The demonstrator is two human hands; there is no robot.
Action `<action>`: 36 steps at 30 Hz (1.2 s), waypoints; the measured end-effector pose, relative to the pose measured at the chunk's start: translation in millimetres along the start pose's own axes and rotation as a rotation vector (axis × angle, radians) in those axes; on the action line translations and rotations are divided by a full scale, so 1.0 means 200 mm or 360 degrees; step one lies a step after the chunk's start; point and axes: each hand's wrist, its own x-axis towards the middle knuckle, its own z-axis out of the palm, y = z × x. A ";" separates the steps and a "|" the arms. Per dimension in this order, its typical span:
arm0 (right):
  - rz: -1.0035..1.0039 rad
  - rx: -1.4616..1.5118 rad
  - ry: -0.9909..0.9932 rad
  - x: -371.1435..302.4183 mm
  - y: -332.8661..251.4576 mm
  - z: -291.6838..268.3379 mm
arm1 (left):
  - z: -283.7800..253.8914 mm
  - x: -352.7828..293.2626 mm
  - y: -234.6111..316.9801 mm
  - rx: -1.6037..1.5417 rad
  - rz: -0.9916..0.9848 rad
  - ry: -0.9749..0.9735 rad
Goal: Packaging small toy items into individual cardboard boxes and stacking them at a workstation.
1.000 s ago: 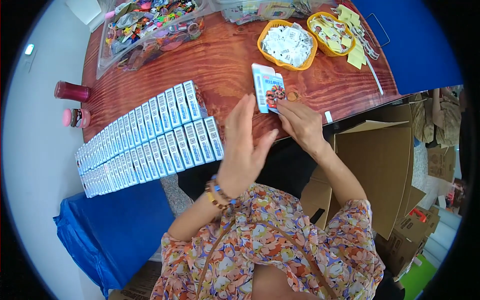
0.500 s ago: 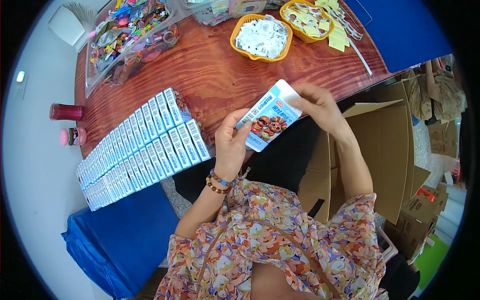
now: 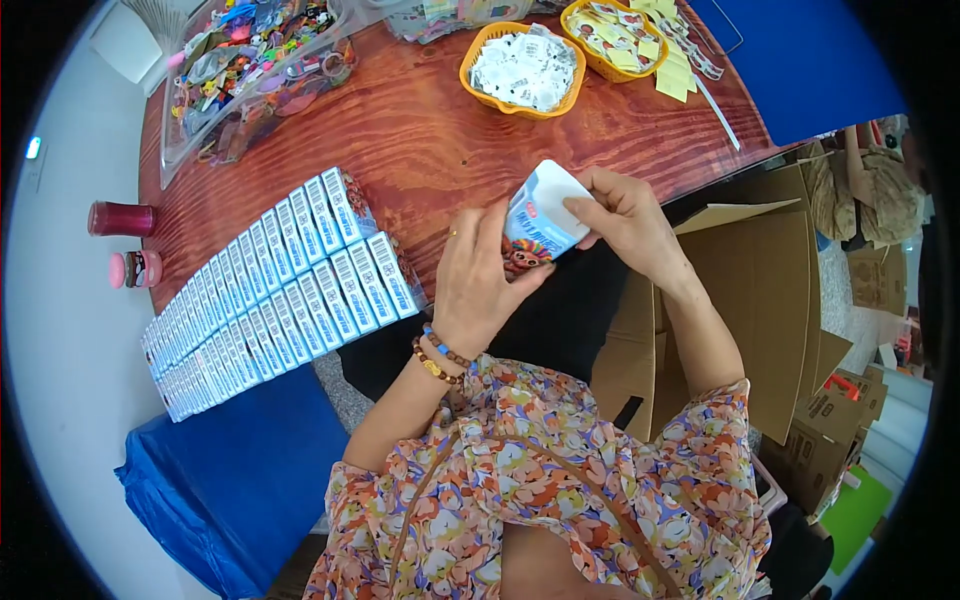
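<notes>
A small light-blue and white carton [image 3: 550,212], with cartoon figures on its front, is held tilted in front of me at the table's near edge. My left hand [image 3: 478,262] wraps its left side and lower part, covering much of the picture. At the upper right, my right hand [image 3: 622,222] pinches the carton's end between thumb and fingers, near a white flap [image 3: 560,182]. To the left of my hands, two long rows of matching cartons [image 3: 290,270] stand packed side by side on the table.
Yellow baskets hold white packets [image 3: 525,70] and printed pieces with yellow slips [image 3: 615,45]. A clear bin of small colourful toys [image 3: 250,60] sits far left, with a red jar [image 3: 122,219] nearer. At my right stands an open cardboard box [image 3: 745,290]; a blue stool [image 3: 250,470] is at lower left.
My left hand has shifted from pinching the carton's left edge to wrapping across its front. The carton has turned more upright, its white flap end now facing me more.
</notes>
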 end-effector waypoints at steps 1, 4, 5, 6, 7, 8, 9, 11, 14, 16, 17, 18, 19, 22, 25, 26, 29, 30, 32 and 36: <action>-0.0001 0.0002 -0.0002 0.00 -0.03 0.01 | 0.00 0.00 0.00 0.0003 -0.0001 0.0000; -0.0009 0.0153 0.0110 -0.02 -0.05 0.08 | 0.01 0.00 -0.01 -0.0095 -0.0065 0.0125; -0.0277 0.0011 0.0363 -0.03 0.03 0.12 | 0.02 0.00 -0.01 -0.0123 -0.0138 0.0182; -0.0543 -0.0135 0.0614 -0.04 0.08 0.16 | 0.03 0.00 -0.01 -0.0156 -0.0213 0.0241; -0.0546 -0.0136 0.0608 -0.05 0.10 0.19 | 0.04 0.02 0.00 -0.0154 -0.0216 0.0246; -0.0611 -0.0222 0.0639 -0.07 0.11 0.24 | 0.06 0.02 0.01 -0.0200 -0.0204 0.0321; -0.0675 -0.0309 0.0671 -0.08 0.12 0.28 | 0.07 0.02 0.01 -0.0245 -0.0193 0.0395; -0.0694 -0.0287 0.0686 -0.06 0.15 0.31 | 0.06 0.01 0.01 -0.0294 -0.0186 0.0381; -0.0692 0.0189 0.0589 -0.06 0.14 0.30 | 0.06 0.00 -0.03 -0.0523 -0.0225 0.0291; -0.0741 0.0125 0.0589 -0.05 0.17 0.29 | 0.05 0.00 -0.06 -0.0701 -0.0277 0.0216; -0.0786 0.0057 0.0587 -0.05 0.19 0.27 | 0.04 -0.01 -0.07 -0.0845 -0.0339 0.0145; -0.0782 0.0057 0.0585 -0.06 0.21 0.26 | 0.03 -0.01 -0.07 -0.0991 -0.0402 0.0073; -0.0827 0.0007 0.0569 -0.05 0.22 0.24 | 0.03 -0.02 -0.06 -0.0991 -0.0407 0.0072; -0.0882 -0.0037 0.0475 -0.06 0.25 0.19 | -0.01 -0.05 -0.02 -0.1249 -0.0555 -0.0066; -0.0922 -0.0006 0.0330 -0.06 0.21 0.16 | -0.02 -0.07 0.00 -0.1117 -0.0509 -0.0037; -0.0957 0.0021 0.0253 -0.06 0.19 0.15 | -0.03 -0.08 0.00 -0.1202 -0.0475 -0.0030; -0.0944 0.0151 0.0058 -0.05 0.19 0.11 | -0.06 -0.10 0.00 -0.1229 -0.0403 -0.0075; -0.0939 0.0154 0.0057 -0.05 0.19 0.10 | -0.05 -0.12 -0.02 -0.1186 -0.0321 -0.0057; -0.0893 0.0071 -0.0086 -0.06 0.19 0.07 | -0.05 -0.13 -0.03 -0.1141 -0.0245 -0.0047; -0.0881 0.0075 -0.0103 -0.07 0.19 0.08 | -0.10 -0.14 -0.03 -0.1265 -0.0326 -0.0251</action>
